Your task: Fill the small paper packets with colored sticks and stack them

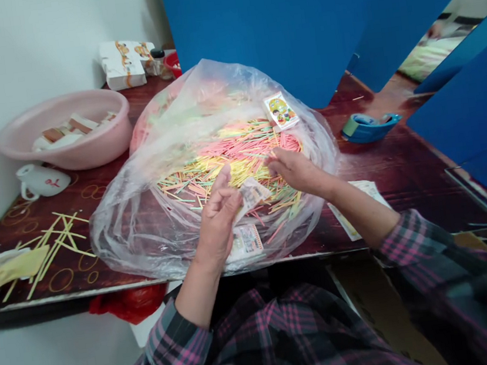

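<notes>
A large clear plastic bag [138, 231] lies open on the table, full of thin coloured paper-like sticks [239, 147] in pink, yellow and green. Over the front of the pile, my left hand [219, 218] is closed on a small clear printed packet [254, 193], its index finger raised. A second printed packet [245, 241] rests below it on the bag's front edge. My right hand [295, 170] is at the right side of the sticks, fingers curled together; what is between them, if anything, is hidden. A small printed card box [281, 111] sits just beyond it on the bag.
Left stand a pink basin [101, 144] with packs inside, a white mug [43, 180] lying on its side, and loose yellow sticks [66, 234]. On the right are a blue tape dispenser [370, 126] and printed sheets [371, 190]. Blue panels [250, 22] rise behind.
</notes>
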Available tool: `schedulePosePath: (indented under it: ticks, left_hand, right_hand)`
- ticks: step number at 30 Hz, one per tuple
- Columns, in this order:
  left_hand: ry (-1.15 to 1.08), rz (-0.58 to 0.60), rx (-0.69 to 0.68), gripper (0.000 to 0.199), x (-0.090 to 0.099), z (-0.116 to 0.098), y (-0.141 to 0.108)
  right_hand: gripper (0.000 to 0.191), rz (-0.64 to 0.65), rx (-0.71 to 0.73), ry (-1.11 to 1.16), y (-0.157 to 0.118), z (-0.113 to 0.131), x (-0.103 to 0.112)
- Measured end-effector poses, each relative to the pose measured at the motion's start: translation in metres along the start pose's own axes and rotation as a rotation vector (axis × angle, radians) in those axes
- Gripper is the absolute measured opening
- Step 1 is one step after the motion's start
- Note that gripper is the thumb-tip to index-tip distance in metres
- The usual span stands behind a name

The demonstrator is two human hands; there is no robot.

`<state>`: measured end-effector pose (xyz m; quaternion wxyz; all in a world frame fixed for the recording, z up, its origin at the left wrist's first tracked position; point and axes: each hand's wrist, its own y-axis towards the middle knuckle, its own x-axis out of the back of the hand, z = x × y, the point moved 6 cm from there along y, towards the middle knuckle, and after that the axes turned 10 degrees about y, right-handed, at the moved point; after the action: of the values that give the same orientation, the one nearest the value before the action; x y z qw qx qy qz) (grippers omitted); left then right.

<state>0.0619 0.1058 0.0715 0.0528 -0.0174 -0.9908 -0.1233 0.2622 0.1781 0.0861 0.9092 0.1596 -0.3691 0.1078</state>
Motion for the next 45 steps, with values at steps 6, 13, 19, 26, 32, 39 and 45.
schedulePosePath:
  ticks: [6, 13, 19, 26, 32, 39, 45]
  left_hand:
    - [-0.055, 0.067, -0.018, 0.027, -0.017, -0.003, 0.014]
    - [-0.18, 0.053, 0.112, 0.024, -0.026, 0.013, 0.006]
    - [-0.127, 0.087, 0.114, 0.022, -0.038, 0.021, 0.002]
    - [-0.362, -0.081, 0.205, 0.023, -0.026, 0.025, -0.005]
    - [-0.63, -0.08, 0.355, 0.024, -0.051, 0.029, -0.01]
    - [-0.726, -0.104, 0.441, 0.028, -0.062, 0.031, -0.013]
    - [-0.804, -0.1, 0.44, 0.011, -0.049, 0.027, -0.017]
  right_hand:
    - [0.013, 0.189, 0.128, 0.312, -0.032, 0.036, -0.041]
    - [0.034, 0.323, -0.057, 0.485, -0.045, 0.035, -0.046]
    - [0.028, 0.268, -0.087, 0.654, -0.052, 0.027, -0.067]
    - [0.039, 0.049, -0.225, 0.845, -0.059, 0.022, -0.066]
    - [0.035, -0.384, -0.226, 1.229, -0.053, 0.037, -0.068]
    - [0.033, -0.507, -0.262, 1.351, -0.054, 0.041, -0.093]
    - [0.034, -0.434, -0.209, 1.22, -0.058, 0.026, -0.073]
